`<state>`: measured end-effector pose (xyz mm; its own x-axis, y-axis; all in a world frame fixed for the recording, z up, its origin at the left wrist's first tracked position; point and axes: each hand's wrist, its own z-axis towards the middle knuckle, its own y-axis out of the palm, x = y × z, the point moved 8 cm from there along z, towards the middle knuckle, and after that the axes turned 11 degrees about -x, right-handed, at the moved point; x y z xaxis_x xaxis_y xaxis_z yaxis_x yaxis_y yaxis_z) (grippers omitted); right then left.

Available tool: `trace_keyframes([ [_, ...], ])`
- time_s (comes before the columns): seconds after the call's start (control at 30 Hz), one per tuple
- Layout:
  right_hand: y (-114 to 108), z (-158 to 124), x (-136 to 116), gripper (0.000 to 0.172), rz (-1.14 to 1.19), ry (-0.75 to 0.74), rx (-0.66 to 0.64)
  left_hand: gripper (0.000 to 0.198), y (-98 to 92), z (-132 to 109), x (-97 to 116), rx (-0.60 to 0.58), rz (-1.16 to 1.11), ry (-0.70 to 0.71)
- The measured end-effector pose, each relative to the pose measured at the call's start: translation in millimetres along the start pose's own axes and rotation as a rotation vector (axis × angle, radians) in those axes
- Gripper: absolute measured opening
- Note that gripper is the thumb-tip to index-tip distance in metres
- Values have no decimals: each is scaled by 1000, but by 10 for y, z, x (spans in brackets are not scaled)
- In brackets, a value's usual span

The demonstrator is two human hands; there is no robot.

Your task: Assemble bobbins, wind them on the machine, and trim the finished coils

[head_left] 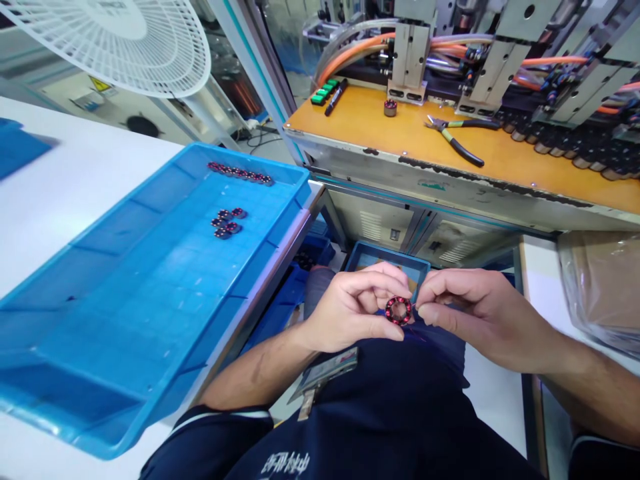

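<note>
Between the thumb and fingers of my left hand (357, 307) is a small motor stator (399, 311), a round ring wound with red copper wire around an open centre. My right hand (475, 313) is at the stator's right edge, thumb and forefinger pinched together. What that pinch holds is too small to make out clearly; thin wire ends seem to show near the stator. Both hands are in front of my dark shirt, above my lap. To the left, a large blue tray (125, 427) contains a row of stators (240, 173) and a loose cluster of stators (228, 223).
An orange-topped machine bench (350, 133) stands ahead, carrying cutting pliers (456, 137), a single stator (390, 108), a black pen (336, 97) and a line of dark parts (570, 150). A white fan (120, 40) rises at upper left. Plastic-wrapped cardboard (603, 280) is at right.
</note>
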<state>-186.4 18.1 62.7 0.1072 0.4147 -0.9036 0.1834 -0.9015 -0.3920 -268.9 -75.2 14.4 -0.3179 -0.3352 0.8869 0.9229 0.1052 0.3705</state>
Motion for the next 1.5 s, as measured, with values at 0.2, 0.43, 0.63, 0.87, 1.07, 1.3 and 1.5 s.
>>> trace_keyframes([
  [0.2, -182, -168, -167, 16, -282, -296, 14, 32, 60, 7, -48, -50, -150, -54],
  [0.43, -34, -182, -380, 21, -504, -642, 151, 35, 181, -32, -256, -65, -466, -187],
  [0.63, 5, -147, -387, 14, -566, -660, 154, 33, 198, -26, -260, -60, -516, -186],
  [0.87, 4, -146, -377, 9, -563, -667, 236, 35, 120, -36, -264, 0, -435, -164],
  [1.07, 20, -161, -328, 13, -438, -648, 357, 34, 34, -23, -99, -9, -140, -1],
  [1.3, 76, -145, -208, 12, -323, -580, 494, 48, 39, -69, 137, 31, 208, 234],
  [1.5, 80, -177, -174, 15, -393, -579, 527, 42, -8, -84, -61, -38, 142, -98],
])
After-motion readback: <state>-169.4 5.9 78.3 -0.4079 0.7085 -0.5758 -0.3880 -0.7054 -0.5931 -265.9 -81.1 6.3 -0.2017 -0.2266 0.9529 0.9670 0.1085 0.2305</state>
